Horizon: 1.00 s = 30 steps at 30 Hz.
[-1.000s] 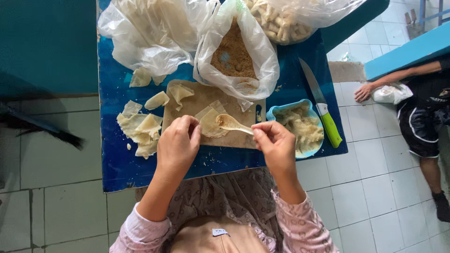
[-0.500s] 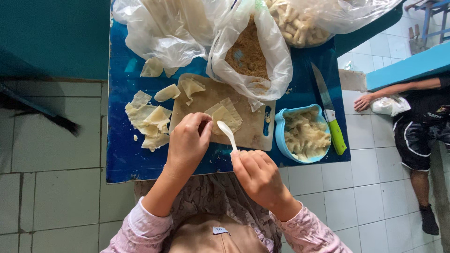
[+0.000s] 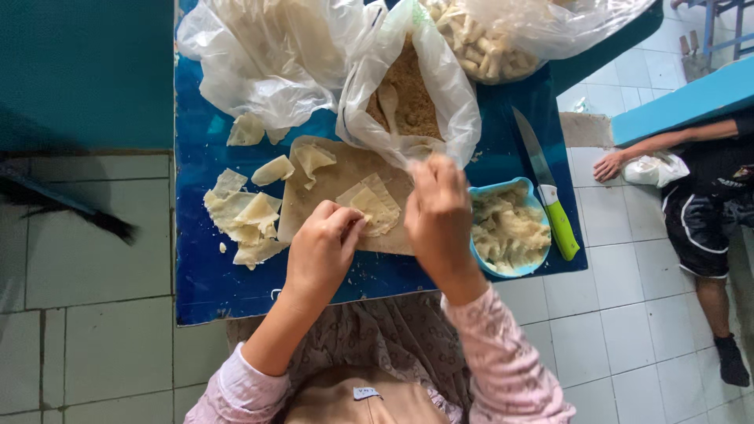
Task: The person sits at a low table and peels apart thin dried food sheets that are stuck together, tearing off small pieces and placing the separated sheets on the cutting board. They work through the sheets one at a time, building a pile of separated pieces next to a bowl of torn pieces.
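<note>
Sleeves of pink patterned cloth nearest the camera, both forearms reaching up over the blue counter (image 3: 212, 283). Left hand (image 3: 318, 255) curled, fingertips pinching the near corner of a folded pale dough wrapper (image 3: 375, 206). Wrapper flat on a tan cutting board (image 3: 330, 184), roughly at the board's centre. Right hand (image 3: 438, 212) raised just right of the wrapper, fingers bunched together at the mouth of a clear plastic bag (image 3: 408, 94); whether anything is held between them cannot be told. Light blue bowl (image 3: 479, 259) of pale filling just right of the right hand, at the counter's right edge. Green-handled knife (image 3: 546, 188) beside the bowl, blade pointing away. Loose pile of dough scraps (image 3: 243, 216) left of the board, two more pieces on the board's far left corner. Bag holding brown crumbs beyond the board. Crumpled empty bag (image 3: 267, 55) far left, and bag of pale rolled pieces (image 3: 487, 47) far right. Another person's arm (image 3: 652, 149) on the tiled floor side, well apart.
</note>
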Tool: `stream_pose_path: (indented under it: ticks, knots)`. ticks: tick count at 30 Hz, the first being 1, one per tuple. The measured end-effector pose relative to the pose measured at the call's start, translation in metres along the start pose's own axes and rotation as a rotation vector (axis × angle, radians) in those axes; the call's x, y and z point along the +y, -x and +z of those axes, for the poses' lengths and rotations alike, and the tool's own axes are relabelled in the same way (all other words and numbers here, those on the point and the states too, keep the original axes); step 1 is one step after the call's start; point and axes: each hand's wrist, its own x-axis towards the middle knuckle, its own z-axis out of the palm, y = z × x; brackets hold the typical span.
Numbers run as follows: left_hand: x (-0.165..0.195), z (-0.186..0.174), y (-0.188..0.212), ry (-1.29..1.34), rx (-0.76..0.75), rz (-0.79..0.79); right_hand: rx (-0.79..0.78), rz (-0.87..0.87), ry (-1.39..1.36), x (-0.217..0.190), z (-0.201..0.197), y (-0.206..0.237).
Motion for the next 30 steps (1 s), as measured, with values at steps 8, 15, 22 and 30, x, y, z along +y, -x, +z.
stream_pose_path:
  ticks: [8, 15, 22, 30]
  knots:
    - [-0.010, 0.003, -0.003, -0.002, -0.014, 0.047, -0.349, 0.335, -0.273, -0.004, 0.018, 0.026]
    - [-0.009, 0.000, -0.005, -0.009, -0.032, 0.035, -0.324, 0.673, -0.895, 0.006, 0.017, 0.027]
    - [-0.008, -0.001, -0.008, -0.029, -0.024, 0.077, -0.315, 0.526, -0.637, 0.006, 0.035, 0.030]
    - [-0.011, -0.001, -0.009, -0.205, -0.027, 0.300, -0.304, -0.117, -0.156, -0.002, 0.006, 0.028]
